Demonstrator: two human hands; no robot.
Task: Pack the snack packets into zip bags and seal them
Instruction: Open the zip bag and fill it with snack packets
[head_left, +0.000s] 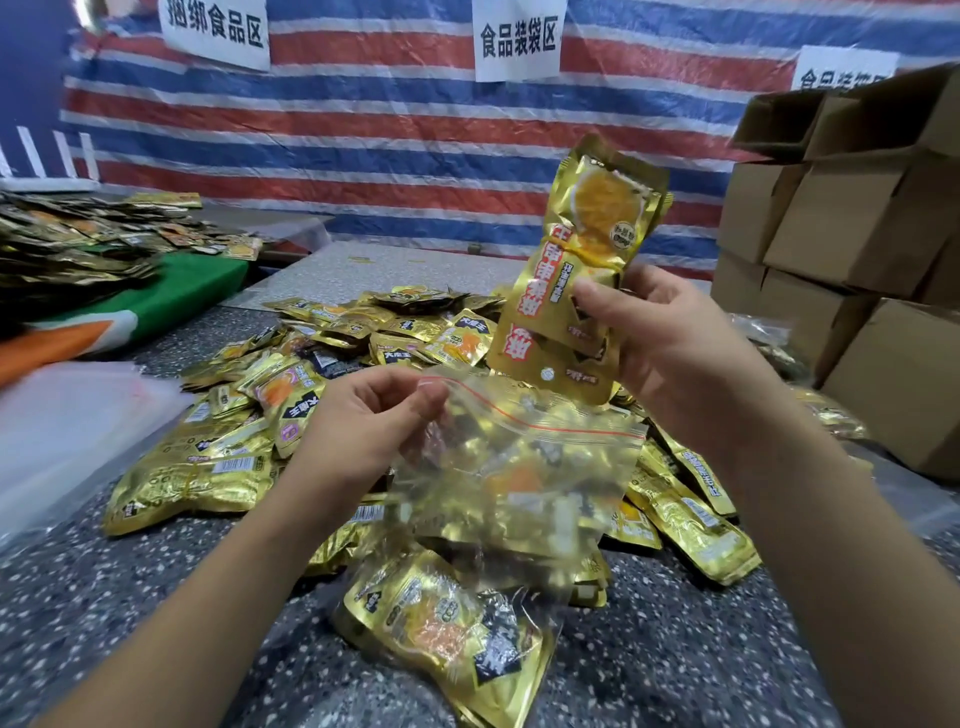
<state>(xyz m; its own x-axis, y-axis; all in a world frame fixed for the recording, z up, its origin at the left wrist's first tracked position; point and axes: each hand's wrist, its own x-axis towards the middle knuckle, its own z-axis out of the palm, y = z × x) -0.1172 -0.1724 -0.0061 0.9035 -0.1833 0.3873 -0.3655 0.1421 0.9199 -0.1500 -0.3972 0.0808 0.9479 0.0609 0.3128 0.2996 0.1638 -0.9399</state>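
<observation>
Ahead of me hangs a red, white and blue striped tarp (395, 135) with white paper signs (517, 39); cardboard boxes (841, 234) stack beside the speckled counter (130, 597).

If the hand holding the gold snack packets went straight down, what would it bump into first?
Probably the clear zip bag with the red strip, pinched by the left hand just below the right hand and its snack bundle. Depth is hard to judge.
</observation>
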